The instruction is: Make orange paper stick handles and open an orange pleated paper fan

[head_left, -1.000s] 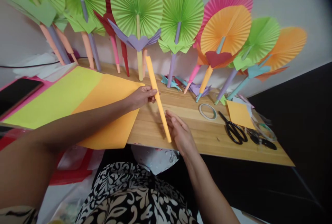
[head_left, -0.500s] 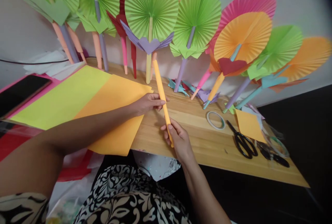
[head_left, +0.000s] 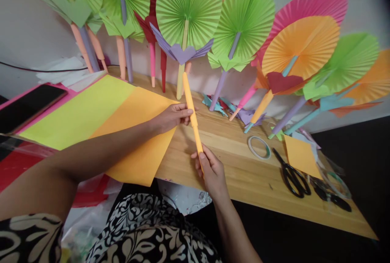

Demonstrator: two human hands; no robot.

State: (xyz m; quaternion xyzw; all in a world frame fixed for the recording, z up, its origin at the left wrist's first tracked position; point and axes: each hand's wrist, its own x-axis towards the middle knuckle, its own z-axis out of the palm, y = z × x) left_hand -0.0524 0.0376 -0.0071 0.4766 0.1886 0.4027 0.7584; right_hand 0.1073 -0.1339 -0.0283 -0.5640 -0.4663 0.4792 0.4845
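A rolled orange paper tube (head_left: 189,99) is held at a slant over the table, between both hands. My left hand (head_left: 174,117) is closed around its upper part, thumb on top. Lower down, my right hand (head_left: 211,170) grips the thinner end, which is partly hidden in the fingers. A step in width shows between the hands, where a narrower section comes out of the wider one. Under my left forearm lie an orange paper sheet (head_left: 143,161) and a yellow-green sheet (head_left: 79,106).
Pleated paper fans on tube handles, such as a green fan (head_left: 189,7) and an orange fan (head_left: 301,47), lean against the wall. On the right lie a tape roll (head_left: 258,147), black scissors (head_left: 294,177) and a small orange square (head_left: 301,155). A phone (head_left: 30,106) lies at left.
The right hand has drawn down and away from the left, and a narrower section now shows in the tube. The view has shifted slightly, moving the fans and scissors rightward.
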